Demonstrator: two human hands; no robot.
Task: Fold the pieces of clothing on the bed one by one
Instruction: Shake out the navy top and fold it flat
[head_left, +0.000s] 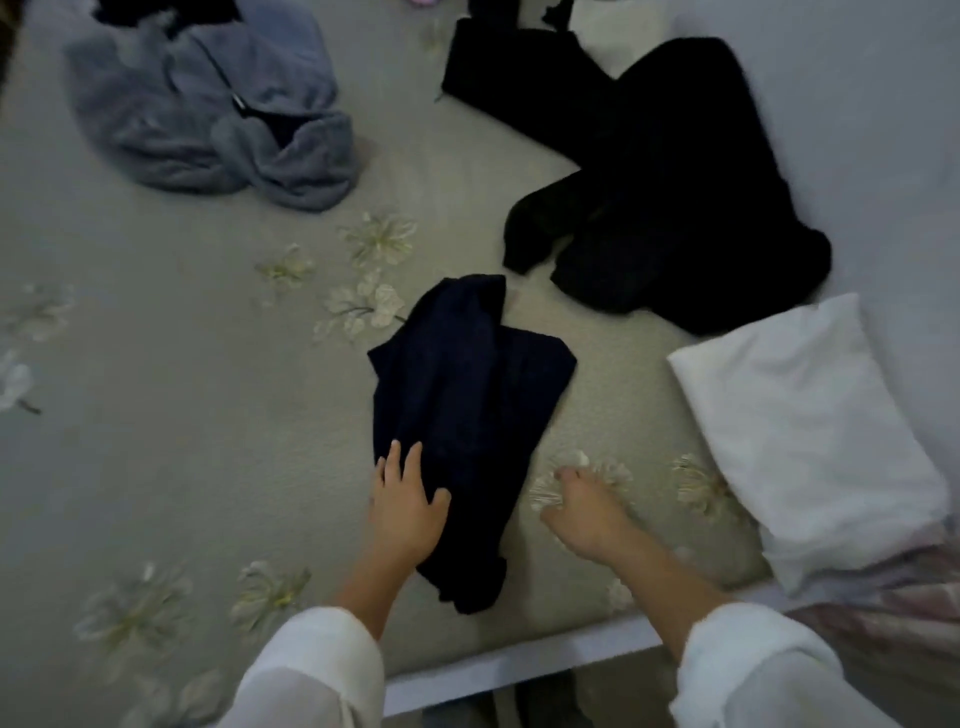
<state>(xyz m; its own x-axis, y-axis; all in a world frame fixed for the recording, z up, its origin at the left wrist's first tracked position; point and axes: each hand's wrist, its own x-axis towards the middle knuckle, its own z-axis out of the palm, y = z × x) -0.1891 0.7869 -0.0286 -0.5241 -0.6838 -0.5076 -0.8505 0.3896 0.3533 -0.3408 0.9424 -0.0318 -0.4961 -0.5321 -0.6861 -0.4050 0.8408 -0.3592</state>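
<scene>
Navy garment (467, 415) lies bunched on bed (208, 415) near front edge. Left hand (408, 501) rests flat on its lower left part, fingers spread. Right hand (582, 514) just beside it, relaxed, holding nothing. Cloth likely soft, light, limp: pinch corners or hem, not middle.

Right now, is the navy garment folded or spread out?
Roughly folded: the navy garment lies as a narrow layered bundle under the left hand.
</scene>
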